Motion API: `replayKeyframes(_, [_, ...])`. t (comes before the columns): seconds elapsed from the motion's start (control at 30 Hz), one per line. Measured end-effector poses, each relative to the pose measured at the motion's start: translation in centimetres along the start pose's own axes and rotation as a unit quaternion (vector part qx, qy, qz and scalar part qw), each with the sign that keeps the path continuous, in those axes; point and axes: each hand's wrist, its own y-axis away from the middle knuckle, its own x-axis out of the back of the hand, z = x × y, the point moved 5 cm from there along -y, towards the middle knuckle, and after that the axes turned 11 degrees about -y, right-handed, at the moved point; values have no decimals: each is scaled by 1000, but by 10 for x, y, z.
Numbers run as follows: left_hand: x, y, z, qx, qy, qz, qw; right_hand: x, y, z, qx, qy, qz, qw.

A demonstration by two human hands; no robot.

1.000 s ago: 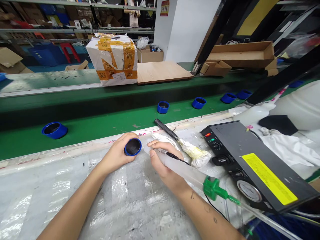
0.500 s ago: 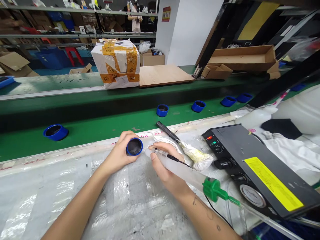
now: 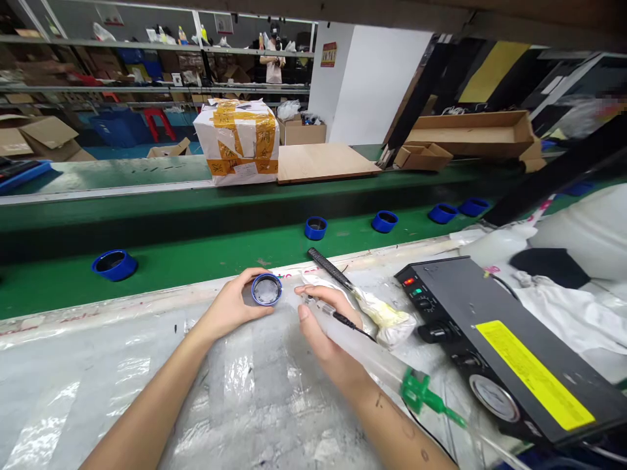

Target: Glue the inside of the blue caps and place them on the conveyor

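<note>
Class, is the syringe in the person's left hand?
No, the right hand holds the syringe, while the left hand holds a round blue part.

Across the bottom of the frame it's a workbench [image 3: 235, 391], sheeted in shiny, scuffed plastic film. Over to the right, a dark control box [image 3: 450, 294] sits on it, a rumpled white cloth [image 3: 573, 307] beyond, and near centre a black-handled tool [image 3: 327, 266], its end wrapped in yellowed cloth! Up to mid-frame, a green belt [image 3: 210, 251] carries spaced-out blue cylinders [image 3: 316, 230]. Above that, a green ledge [image 3: 147, 173] bears a taped white carton [image 3: 240, 143] right beside a flat wooden board [image 3: 323, 162].
</note>
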Motion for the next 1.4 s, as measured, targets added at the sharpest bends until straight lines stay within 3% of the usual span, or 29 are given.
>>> replayKeyframes(0.13, [-5, 3, 12, -22, -23, -59, 998, -7, 2, 11, -30, -77, -22, 996])
replayKeyframes(0.3, [-5, 3, 15, -30, -28, -77, 996, -14, 4, 19, -49, -108, -43, 992])
replayKeyframes(0.63, [-4, 3, 19, -67, -48, -88, 993, -17, 5, 13, -41, -79, -69, 994])
replayKeyframes(1.4, [-4, 3, 19, -63, -49, -95, 992, -13, 2, 18, -42, -118, -28, 992])
